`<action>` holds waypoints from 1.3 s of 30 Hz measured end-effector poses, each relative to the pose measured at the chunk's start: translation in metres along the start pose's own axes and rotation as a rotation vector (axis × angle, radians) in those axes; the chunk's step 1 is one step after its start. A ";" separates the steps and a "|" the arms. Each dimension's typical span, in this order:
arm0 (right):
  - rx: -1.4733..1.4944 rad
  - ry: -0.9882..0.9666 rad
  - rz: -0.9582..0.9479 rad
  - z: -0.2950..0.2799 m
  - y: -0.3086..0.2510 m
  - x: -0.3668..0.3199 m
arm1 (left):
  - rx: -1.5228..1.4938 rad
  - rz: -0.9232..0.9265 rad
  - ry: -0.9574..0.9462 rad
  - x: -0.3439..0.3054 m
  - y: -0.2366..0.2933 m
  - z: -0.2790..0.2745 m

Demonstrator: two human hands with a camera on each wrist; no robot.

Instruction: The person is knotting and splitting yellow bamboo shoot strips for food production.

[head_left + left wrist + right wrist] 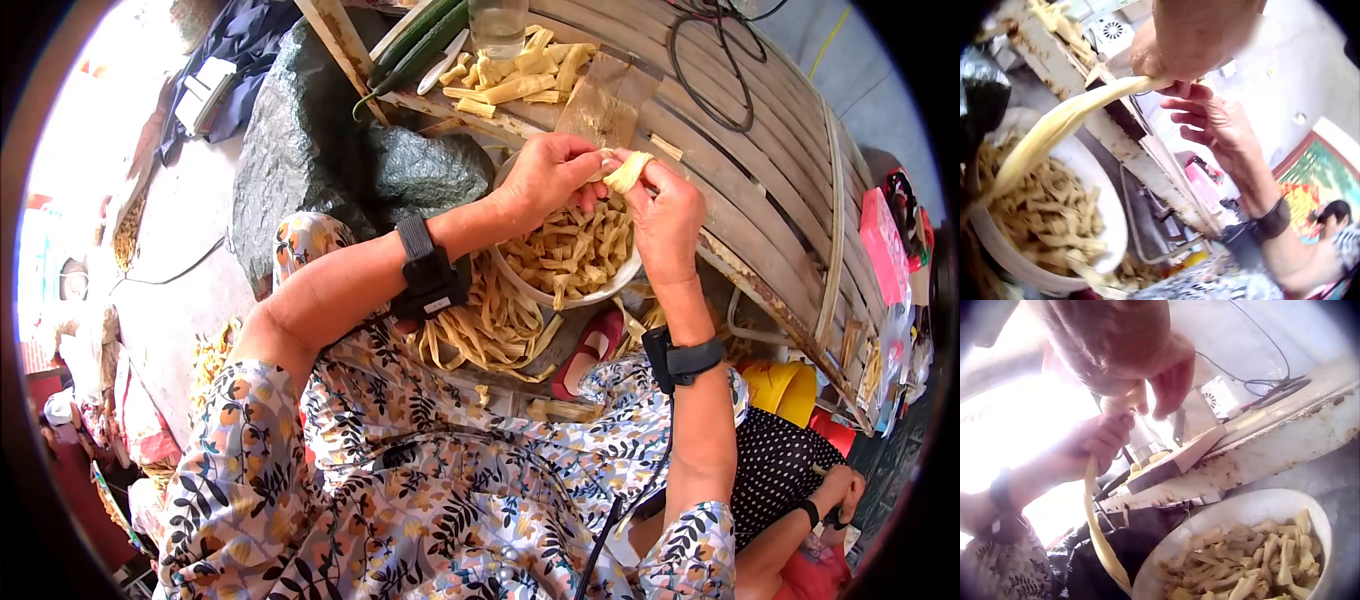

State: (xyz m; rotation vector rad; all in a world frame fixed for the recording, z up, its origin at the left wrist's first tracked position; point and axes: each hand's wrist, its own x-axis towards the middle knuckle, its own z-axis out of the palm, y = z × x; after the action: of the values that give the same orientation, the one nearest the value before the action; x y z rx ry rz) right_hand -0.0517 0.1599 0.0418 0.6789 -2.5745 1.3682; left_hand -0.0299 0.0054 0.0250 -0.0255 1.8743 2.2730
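Note:
Over the bowl, both hands work at one long pale-yellow strip, like a pickled vegetable (628, 172). The left hand (548, 178) grips it, and a long tail of the strip (1066, 115) hangs from that hand toward the bowl in the left wrist view. In the head view, the right hand (668, 210) pinches the strip's folded end close to the left fingertips. Its other fingers are spread in the left wrist view. Below stands a white bowl (600, 292) holding many short, knotted-looking yellow pieces (560, 250).
A slatted wooden bench (770, 170) with a rusty edge carries short yellow pieces (530, 75), cucumbers (420, 45), a glass (497, 28), a small board (607, 95) and a black cable (735, 120). More long strips (490, 325) lie beneath the left forearm. Another person's arm (790, 545) shows lower right.

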 end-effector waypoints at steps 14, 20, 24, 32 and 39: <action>0.071 -0.108 -0.007 0.016 0.015 -0.013 | 0.531 0.275 0.017 -0.008 -0.018 -0.002; 0.564 0.051 0.085 -0.006 0.005 -0.006 | -0.278 -0.106 -0.014 -0.015 0.002 0.009; 0.877 0.208 0.392 -0.027 0.019 0.006 | -0.368 -0.153 -0.175 -0.019 0.005 0.005; 0.728 -0.211 0.542 -0.028 0.015 0.002 | -0.305 -0.243 -0.310 -0.011 -0.008 -0.014; 0.820 -0.286 0.431 -0.004 0.021 -0.004 | -0.180 -0.173 -0.329 -0.005 -0.010 -0.020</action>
State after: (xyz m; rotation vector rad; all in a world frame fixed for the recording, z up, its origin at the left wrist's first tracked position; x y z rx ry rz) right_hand -0.0582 0.1752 0.0270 0.4246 -2.3690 2.7012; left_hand -0.0259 -0.0128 0.0123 0.1461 1.4445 2.1650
